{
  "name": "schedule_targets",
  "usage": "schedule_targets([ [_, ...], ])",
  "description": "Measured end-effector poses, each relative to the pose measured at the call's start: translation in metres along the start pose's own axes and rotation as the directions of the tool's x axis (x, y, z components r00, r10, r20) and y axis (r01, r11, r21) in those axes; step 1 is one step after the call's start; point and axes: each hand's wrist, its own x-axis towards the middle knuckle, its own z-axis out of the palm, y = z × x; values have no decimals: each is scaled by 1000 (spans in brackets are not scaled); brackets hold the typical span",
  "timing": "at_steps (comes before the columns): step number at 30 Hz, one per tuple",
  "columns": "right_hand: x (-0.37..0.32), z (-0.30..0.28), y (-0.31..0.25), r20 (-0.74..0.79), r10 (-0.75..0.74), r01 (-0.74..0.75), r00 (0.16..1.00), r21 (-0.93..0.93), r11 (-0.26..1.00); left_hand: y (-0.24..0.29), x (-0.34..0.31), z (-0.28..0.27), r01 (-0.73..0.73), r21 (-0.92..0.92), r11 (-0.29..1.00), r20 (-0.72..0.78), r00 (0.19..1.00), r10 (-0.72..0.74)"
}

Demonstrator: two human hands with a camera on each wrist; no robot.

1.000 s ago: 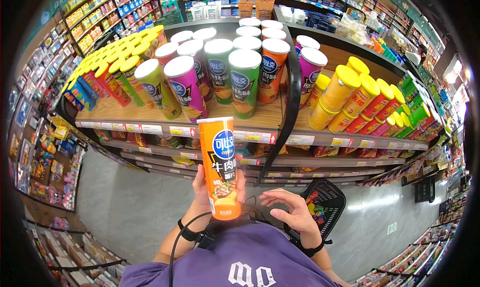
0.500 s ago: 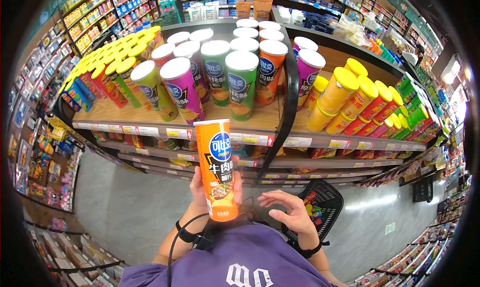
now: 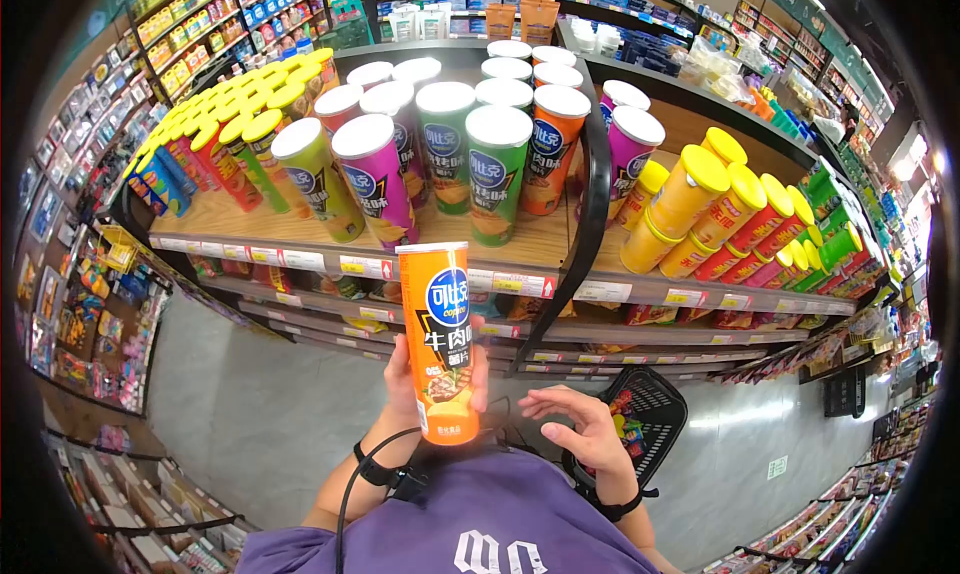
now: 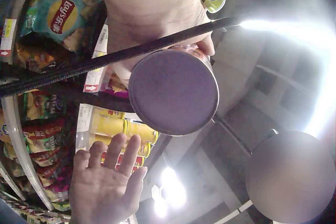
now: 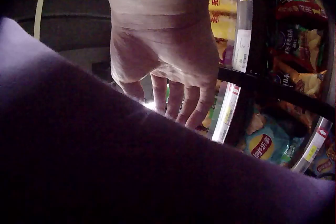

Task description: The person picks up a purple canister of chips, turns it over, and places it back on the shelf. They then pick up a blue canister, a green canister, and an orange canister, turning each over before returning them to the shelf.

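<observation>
An orange cylindrical chip can (image 3: 442,339) with a white top rim is gripped around its lower half by the left hand (image 3: 400,389) — thumb on one side, fingers on the other — in front of a pale wooden store shelf (image 3: 548,236) with price tags along its edge. The can's round base is shown in the left wrist view. The right hand (image 3: 582,429) is held near the can, its fingers loosely spread and slightly bent.

On the shelf, a tall green can with a white lid (image 3: 495,189) and a purple can with a white lid (image 3: 375,189) are displayed upright. Past the right hand, brightly coloured packets are seen in a black plastic basket (image 3: 662,444). A purple shirt (image 3: 420,519) is worn by the shopper.
</observation>
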Motion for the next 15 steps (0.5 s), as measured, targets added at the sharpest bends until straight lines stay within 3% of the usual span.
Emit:
schedule_targets([
  [15, 1, 4, -2, -14, 7, -7, 1000, 12, 1000, -1, -1, -1, 1, -97, 995, 4, 1000, 0],
])
